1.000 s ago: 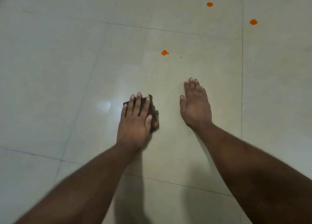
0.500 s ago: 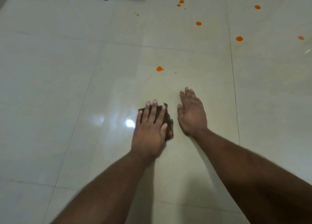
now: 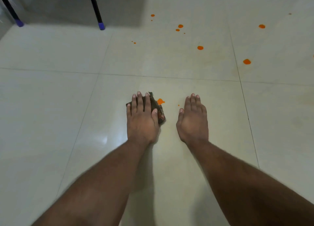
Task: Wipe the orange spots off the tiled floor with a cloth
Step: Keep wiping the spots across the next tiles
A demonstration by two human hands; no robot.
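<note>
My left hand [image 3: 141, 116] lies flat on a dark folded cloth [image 3: 160, 112] and presses it onto the pale tiled floor [image 3: 51, 106]. The cloth's right edge touches an orange spot [image 3: 160, 101]; a tiny orange dot [image 3: 178, 105] sits just beyond it. My right hand [image 3: 192, 120] rests palm down on the floor to the right, fingers together, holding nothing. Farther off lie several more orange spots, among them one [image 3: 200, 47] straight ahead, one [image 3: 246, 61] to the right and a pair [image 3: 180, 26] near the back.
Two black furniture legs with blue feet [image 3: 101, 26] [image 3: 20, 23] stand at the far left, in front of a grey wall. Dark grout lines [image 3: 169, 77] cross the tiles.
Both hands have moved forward across the floor, the left one sliding the cloth up to the nearest orange spot. The view has tilted up, bringing the furniture legs and more spots into sight.
</note>
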